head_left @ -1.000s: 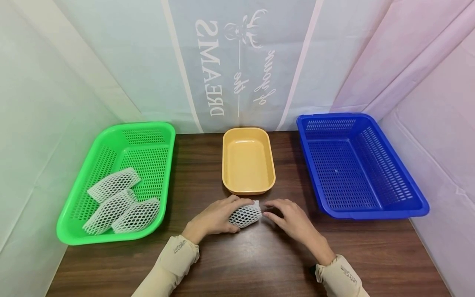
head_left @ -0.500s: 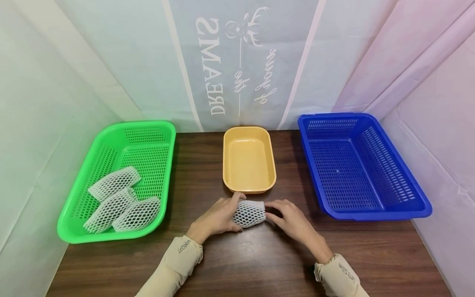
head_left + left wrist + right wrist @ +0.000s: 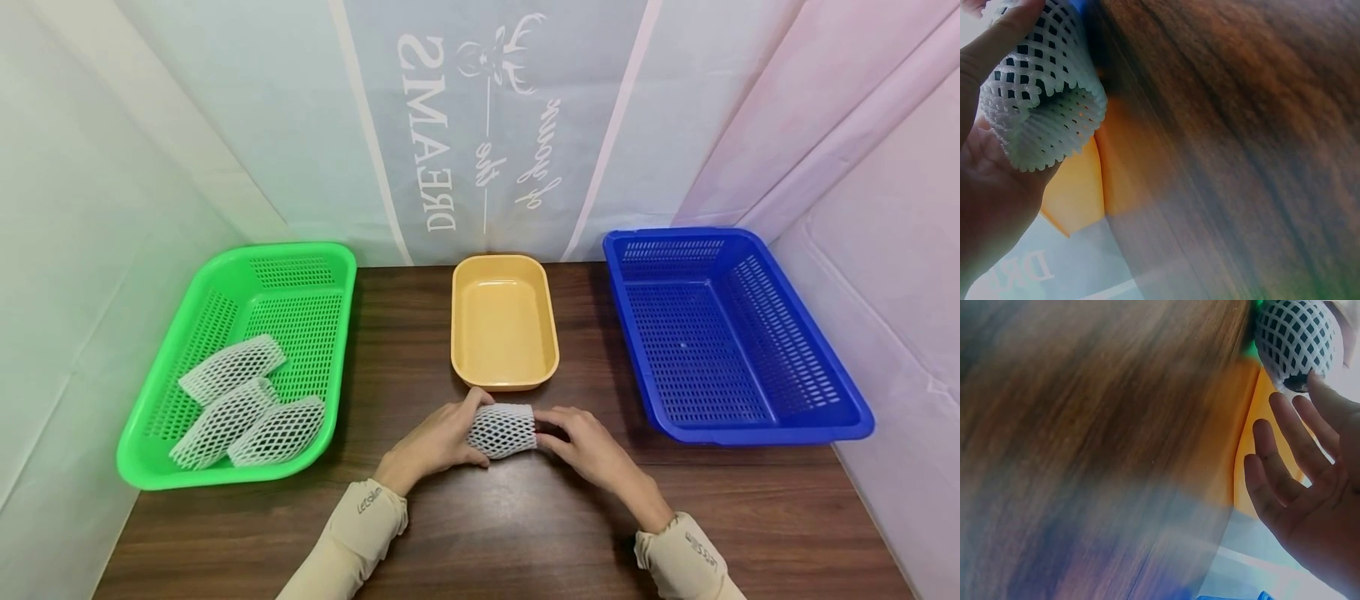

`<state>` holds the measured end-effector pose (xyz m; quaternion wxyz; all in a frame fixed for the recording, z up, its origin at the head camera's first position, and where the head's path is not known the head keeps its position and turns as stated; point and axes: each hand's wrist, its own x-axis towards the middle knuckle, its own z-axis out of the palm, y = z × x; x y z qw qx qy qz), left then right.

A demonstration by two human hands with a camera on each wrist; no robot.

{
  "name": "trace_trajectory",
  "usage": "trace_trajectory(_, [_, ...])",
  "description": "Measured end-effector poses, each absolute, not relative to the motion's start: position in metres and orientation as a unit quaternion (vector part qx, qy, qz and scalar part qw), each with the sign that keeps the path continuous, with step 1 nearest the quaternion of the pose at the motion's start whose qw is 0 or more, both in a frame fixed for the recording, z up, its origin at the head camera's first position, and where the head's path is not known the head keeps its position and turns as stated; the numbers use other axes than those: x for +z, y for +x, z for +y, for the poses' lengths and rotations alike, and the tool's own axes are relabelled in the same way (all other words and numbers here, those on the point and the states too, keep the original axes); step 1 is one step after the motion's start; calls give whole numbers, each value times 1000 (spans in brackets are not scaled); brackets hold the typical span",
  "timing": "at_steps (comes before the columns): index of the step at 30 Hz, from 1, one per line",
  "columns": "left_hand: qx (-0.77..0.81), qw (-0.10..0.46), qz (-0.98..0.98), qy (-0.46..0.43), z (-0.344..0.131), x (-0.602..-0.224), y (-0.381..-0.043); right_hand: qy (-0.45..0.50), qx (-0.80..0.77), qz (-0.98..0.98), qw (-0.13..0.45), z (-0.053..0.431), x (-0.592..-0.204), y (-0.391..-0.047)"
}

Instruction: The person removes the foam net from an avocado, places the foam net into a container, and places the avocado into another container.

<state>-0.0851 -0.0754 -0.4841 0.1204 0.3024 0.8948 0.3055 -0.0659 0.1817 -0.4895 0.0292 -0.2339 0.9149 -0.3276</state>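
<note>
A white foam fruit net [image 3: 506, 430] with something dark inside lies just in front of the yellow tray. My left hand [image 3: 441, 439] grips its left part, thumb on the near side and fingers over the far side. At the net's right end are the thumb and index fingertips of my right hand [image 3: 588, 443]. In the right wrist view, a dark object [image 3: 1295, 382] shows at the net's opening; the right thumb touches the rim, and the other fingers are spread and fairly straight. The left wrist view shows the net's other end [image 3: 1054, 128] gaping, hollow near the rim.
A green basket [image 3: 341, 333] on the left holds several white foam nets [image 3: 234, 369]. The yellow tray [image 3: 504, 333] stands at the back middle. On the right is a blue basket [image 3: 637, 367]. A printed cloth [image 3: 502, 150] hangs behind the wooden table [image 3: 495, 533].
The net in my left hand has moved slightly right and turned more level. My right fingertips, close beside its end a second ago, now meet that end. The baskets and tray stay put.
</note>
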Motion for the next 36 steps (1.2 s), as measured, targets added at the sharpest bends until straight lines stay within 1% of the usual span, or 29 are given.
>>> trace_trajectory(13, [318,122,890,302,-77,-486,-86,-249,-342,905,30,179,-492,-67])
trace_trajectory(36, [324,117,885,313,-77,-486,-88,-253,-360,896,53,171,-496,-68])
